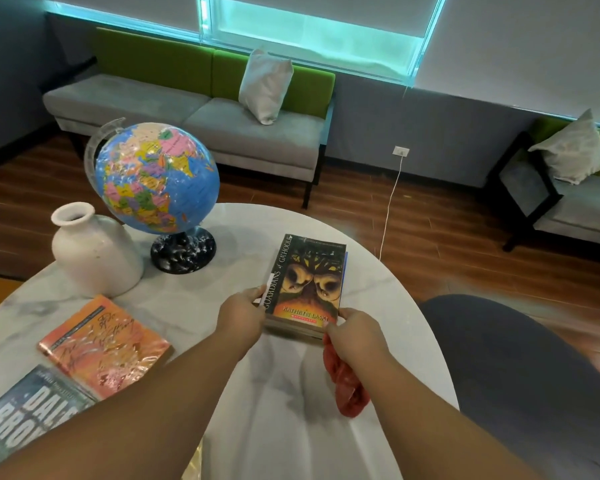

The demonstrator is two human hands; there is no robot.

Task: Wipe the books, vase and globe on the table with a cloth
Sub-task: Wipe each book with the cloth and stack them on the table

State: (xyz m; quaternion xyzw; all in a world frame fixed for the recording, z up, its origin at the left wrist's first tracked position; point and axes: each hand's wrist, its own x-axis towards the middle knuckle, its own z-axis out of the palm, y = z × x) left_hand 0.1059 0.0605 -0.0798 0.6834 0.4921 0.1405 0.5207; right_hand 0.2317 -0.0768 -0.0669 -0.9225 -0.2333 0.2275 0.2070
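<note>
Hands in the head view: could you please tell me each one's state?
Left hand: grips the dark owl-cover paperback book by its left edge.
Right hand: holds the crumpled red cloth.

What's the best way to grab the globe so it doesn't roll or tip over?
Grip the globe by its black base, coming from the right, because the vase stands close on its left. The ball is round, glossy and tilted on its stand, so it would probably slip or turn if you squeezed it.
</note>
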